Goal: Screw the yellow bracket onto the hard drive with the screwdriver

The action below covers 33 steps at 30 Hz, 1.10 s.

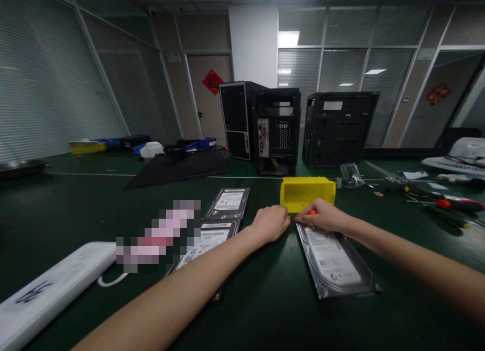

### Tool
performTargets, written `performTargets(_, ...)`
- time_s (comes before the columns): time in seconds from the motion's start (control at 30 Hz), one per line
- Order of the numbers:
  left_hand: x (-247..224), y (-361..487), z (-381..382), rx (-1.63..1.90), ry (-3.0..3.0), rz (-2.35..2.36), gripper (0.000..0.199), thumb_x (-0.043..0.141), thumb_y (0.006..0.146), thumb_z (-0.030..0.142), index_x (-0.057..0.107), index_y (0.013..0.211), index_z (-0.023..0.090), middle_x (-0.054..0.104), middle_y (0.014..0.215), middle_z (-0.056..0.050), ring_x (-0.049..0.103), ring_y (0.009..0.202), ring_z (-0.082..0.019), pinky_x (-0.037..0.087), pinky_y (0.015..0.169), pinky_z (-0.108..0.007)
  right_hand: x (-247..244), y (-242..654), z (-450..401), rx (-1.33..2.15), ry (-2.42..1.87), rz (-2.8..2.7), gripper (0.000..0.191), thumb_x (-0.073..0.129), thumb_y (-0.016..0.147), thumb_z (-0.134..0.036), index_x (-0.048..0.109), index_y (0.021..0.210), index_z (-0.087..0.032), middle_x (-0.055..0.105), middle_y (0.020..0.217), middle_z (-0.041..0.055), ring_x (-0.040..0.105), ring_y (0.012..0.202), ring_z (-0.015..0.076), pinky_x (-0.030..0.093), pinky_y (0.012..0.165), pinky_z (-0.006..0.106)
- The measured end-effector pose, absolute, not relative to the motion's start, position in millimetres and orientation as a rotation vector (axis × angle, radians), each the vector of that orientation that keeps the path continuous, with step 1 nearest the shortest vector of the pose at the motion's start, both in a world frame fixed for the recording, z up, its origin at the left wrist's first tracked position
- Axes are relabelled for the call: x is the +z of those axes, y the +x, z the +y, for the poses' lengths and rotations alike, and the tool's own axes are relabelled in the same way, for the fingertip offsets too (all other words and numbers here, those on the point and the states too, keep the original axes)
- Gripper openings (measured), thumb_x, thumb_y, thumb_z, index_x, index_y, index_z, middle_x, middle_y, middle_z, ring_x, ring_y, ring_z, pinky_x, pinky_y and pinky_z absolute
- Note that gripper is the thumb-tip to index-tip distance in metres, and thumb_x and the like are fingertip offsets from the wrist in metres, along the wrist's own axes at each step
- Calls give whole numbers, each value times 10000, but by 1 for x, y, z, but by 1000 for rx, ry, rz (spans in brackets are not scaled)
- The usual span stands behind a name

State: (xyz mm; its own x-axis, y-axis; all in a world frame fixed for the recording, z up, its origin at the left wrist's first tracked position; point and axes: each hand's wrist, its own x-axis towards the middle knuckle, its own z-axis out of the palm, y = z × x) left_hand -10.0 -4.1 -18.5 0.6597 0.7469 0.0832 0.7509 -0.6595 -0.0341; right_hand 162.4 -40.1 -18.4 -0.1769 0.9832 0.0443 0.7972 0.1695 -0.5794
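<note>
On the green table lies a silver hard drive (329,257), label up, by itself in front of me. My right hand (322,217) is closed in a pinch at its far left corner. A small orange piece (312,212) shows between those fingers, too covered to name. My left hand (271,223) rests just left of that corner with its fingers curled; whatever they hold, if anything, is hidden. Just beyond both hands stands a yellow plastic bin (307,189). Left of my left hand lie two more hard drives, a far one (228,202) and a nearer one (212,240) partly behind my forearm.
Black computer cases (235,121) stand at the back, another case (339,131) to their right. A white power strip (60,285) occupies the near left. Several hand tools (454,204) lie at the right. A black mat (182,166) lies at the back left.
</note>
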Motion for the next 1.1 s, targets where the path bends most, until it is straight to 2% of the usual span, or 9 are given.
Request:
performTargets(0.13,-18,-9,-4,-85,-2802,-1264,336,307,872,342,583,877,150,638,924,-114,622,821,-254,481,674,-348,-22,162,-38,586,-1691,-2037,286,524,727,-368,736,784,-185,691,739,39,596,679,139,388,562,202)
performTargets(0.33,-20,-8,-4,-84,-2785,-1287,342,312,872,358,583,871,149,636,924,-106,620,814,-229,476,685,-318,-24,163,-36,543,-1709,-2030,279,528,723,-378,735,788,-204,692,733,39,609,694,152,391,579,216)
performTargets(0.53,-21,-8,-3,-88,-2788,-1279,332,308,871,345,579,877,153,636,940,-103,616,830,-235,472,686,-320,-24,163,-38,555,-1698,-2049,284,514,735,-365,729,858,-226,701,812,43,622,744,159,407,608,223)
performTargets(0.7,-20,-8,-3,-87,-2794,-1280,325,310,867,343,574,874,154,635,947,-100,615,822,-227,469,672,-305,-22,163,-39,551,-1690,-2067,293,505,739,-374,731,849,-223,701,791,46,621,732,171,406,602,239)
performTargets(0.87,-19,-7,-4,-97,-2783,-1282,319,321,861,346,575,868,153,639,920,-97,618,805,-234,473,662,-316,-18,163,-42,580,-1645,-2113,294,505,739,-339,716,920,-241,702,893,41,623,827,175,425,714,247)
performTargets(1.1,-17,-7,-5,-81,-2781,-1277,323,316,858,343,578,873,154,640,925,-103,619,806,-251,482,666,-352,-15,165,-45,606,-1618,-2109,308,516,724,-324,707,945,-226,696,927,38,622,854,172,429,760,256)
